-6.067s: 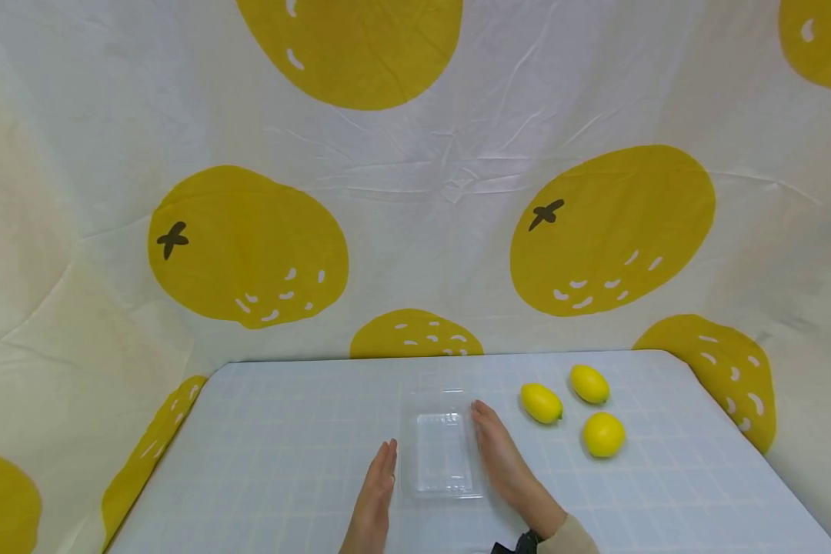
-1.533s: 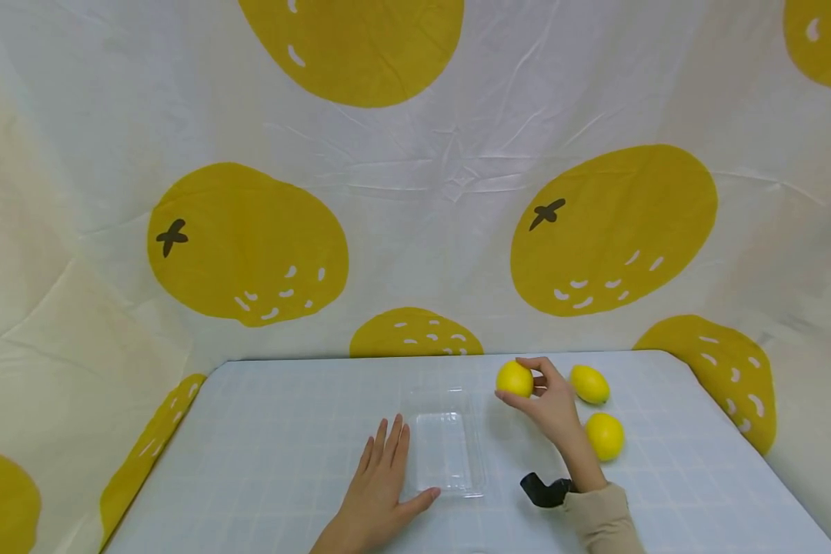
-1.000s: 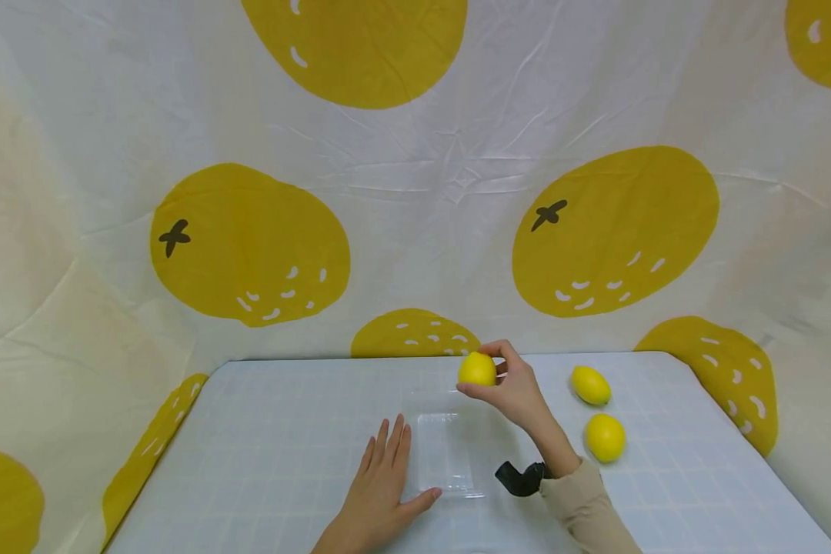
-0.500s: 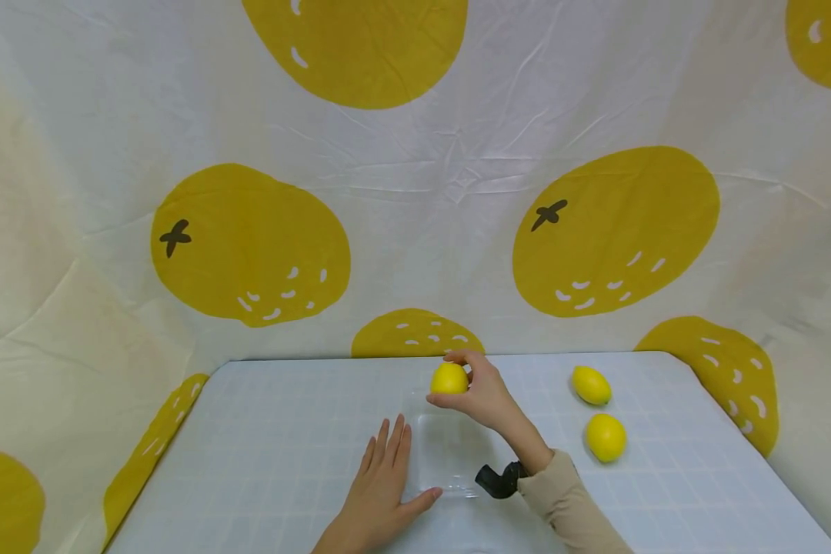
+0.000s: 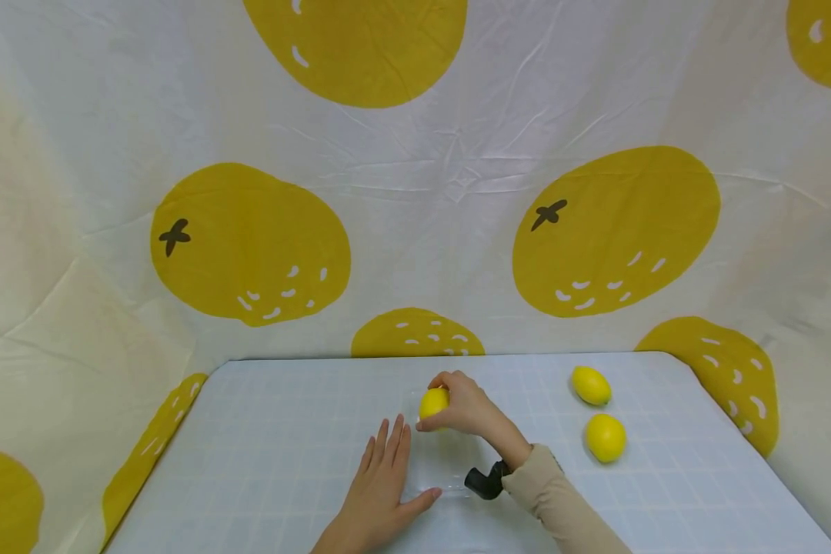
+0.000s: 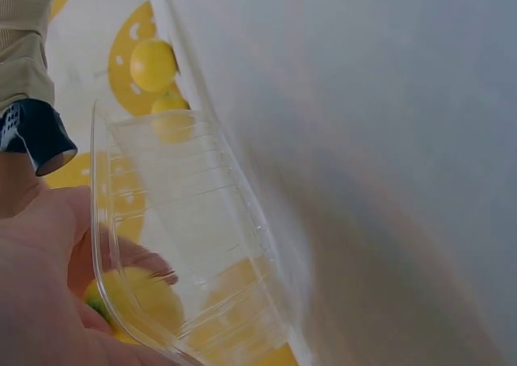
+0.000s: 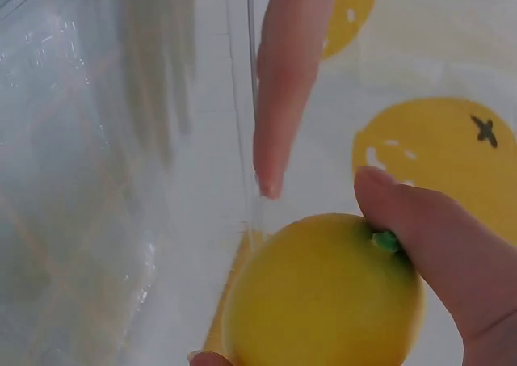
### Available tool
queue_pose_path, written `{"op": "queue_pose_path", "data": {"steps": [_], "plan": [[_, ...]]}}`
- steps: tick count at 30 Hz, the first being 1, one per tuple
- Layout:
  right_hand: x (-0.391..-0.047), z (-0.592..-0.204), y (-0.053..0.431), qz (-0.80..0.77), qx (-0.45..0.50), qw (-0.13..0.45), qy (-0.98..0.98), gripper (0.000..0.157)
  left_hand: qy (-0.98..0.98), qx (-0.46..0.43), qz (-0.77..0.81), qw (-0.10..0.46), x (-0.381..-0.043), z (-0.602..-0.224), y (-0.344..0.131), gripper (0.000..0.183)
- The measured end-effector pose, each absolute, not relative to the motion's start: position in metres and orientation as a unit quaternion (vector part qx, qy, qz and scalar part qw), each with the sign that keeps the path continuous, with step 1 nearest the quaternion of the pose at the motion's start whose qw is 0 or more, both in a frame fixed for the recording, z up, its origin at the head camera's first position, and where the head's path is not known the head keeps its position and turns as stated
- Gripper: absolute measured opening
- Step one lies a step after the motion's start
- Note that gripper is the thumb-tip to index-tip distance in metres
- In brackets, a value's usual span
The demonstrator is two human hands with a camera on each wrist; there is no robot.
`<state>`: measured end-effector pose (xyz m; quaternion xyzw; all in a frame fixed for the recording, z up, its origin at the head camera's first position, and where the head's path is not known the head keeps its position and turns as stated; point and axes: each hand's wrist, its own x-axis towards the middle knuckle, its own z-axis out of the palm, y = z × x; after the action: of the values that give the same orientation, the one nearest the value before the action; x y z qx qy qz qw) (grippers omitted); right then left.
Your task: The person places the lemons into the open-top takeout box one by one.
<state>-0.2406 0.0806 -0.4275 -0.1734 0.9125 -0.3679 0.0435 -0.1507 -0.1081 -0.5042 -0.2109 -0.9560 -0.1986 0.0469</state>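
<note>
My right hand holds a yellow lemon between thumb and fingers, at the far end of a clear plastic tray. In the right wrist view the thumb presses near the green stem end of that lemon. The left wrist view shows the lemon through the clear wall of the tray. My left hand lies flat with straight fingers along the tray's left side, its thumb reaching over the near end. Part of the tray is hidden by the right hand.
Two more lemons, one farther and one nearer, lie on the right of the pale checked table. A black camera mount sits at my right wrist. A fruit-printed curtain surrounds the table.
The right hand has picked up the lemon nearest the tray, carried it left, and lowered it at the tray's far end. The left hand has turned palm-down beside the tray and stayed there.
</note>
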Motion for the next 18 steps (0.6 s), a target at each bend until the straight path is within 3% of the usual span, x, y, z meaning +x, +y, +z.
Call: {"op": "queue_pose_path", "data": {"steps": [18], "plan": [[-0.242, -0.443, 0.069, -0.343, -0.155, 0.146, 0.915, 0.061, -0.956, -0.214, -0.196, 0.051, -0.150, -0.504, -0.107, 0.099]]}}
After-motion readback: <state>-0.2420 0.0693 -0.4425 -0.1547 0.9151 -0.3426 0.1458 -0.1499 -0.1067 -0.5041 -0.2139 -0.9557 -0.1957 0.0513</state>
